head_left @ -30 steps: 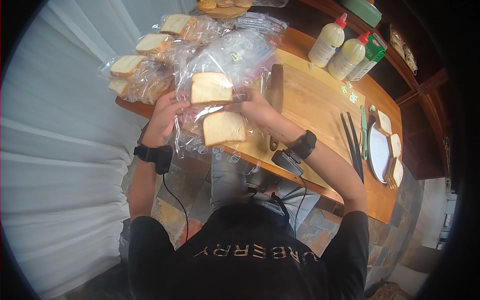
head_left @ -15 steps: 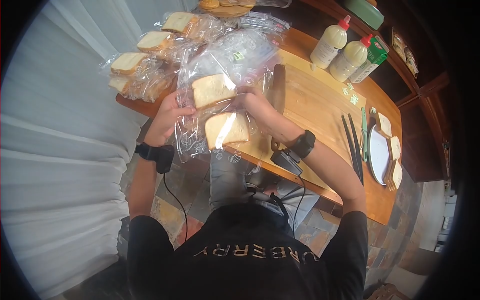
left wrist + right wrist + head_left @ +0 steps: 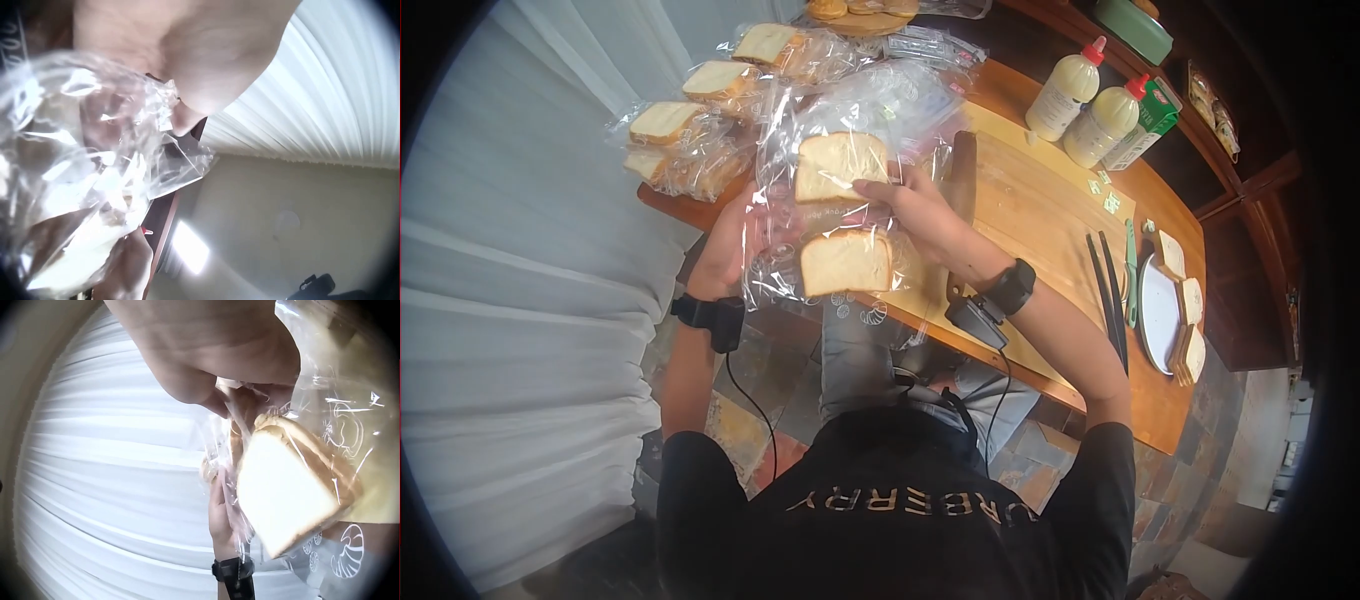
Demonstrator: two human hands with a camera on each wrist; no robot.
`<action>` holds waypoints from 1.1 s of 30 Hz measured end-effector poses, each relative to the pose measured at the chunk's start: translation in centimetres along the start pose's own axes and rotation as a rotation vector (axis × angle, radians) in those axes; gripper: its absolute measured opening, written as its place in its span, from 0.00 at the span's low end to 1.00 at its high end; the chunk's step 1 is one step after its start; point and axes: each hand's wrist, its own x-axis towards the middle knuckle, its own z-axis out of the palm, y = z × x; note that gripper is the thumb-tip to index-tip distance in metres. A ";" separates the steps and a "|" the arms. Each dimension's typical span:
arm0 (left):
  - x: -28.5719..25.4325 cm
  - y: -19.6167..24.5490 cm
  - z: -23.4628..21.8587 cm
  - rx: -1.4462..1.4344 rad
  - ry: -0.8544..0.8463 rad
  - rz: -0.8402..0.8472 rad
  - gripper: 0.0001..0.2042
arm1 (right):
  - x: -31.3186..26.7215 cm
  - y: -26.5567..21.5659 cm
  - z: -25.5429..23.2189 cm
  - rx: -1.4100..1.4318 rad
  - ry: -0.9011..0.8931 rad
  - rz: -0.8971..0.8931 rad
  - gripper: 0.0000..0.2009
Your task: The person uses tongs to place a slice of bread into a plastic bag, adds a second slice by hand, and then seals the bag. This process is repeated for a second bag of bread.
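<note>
A clear plastic bag (image 3: pixel 775 270) printed with white croissants hangs over the table's near edge. It holds an upper piece of white sandwich bread (image 3: pixel 840 165) and a lower one (image 3: pixel 846 262). My right hand (image 3: pixel 925 215) pinches the upper bread at its right side, thumb lying across its face. At the bag's left side, my left hand (image 3: pixel 725 245) grips the plastic, its fingers partly covered by the shiny film. In the right wrist view the lower bread (image 3: pixel 284 494) looks thick, with brown crust. Crinkled film (image 3: pixel 112 156) hides much of the left fingers in the left wrist view.
Several bagged breads (image 3: pixel 665 122) lie at the back left. A wooden board (image 3: pixel 1040 215) is to the right, with black tongs (image 3: pixel 1105 290), a green knife (image 3: pixel 1131 275) and a white plate (image 3: pixel 1160 315) beyond it. Two red-capped bottles (image 3: pixel 1063 95) and a green carton (image 3: pixel 1150 125) stand behind.
The upper bread tilted, then levelled again, and my right thumb has moved onto its face. My left fingers have slipped behind the film. The bag has shifted slightly.
</note>
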 end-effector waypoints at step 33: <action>-2.7 -1.1 9.1 -0.264 -0.074 0.088 0.18 | -2.8 -2.0 -4.0 0.135 -0.012 -0.343 0.20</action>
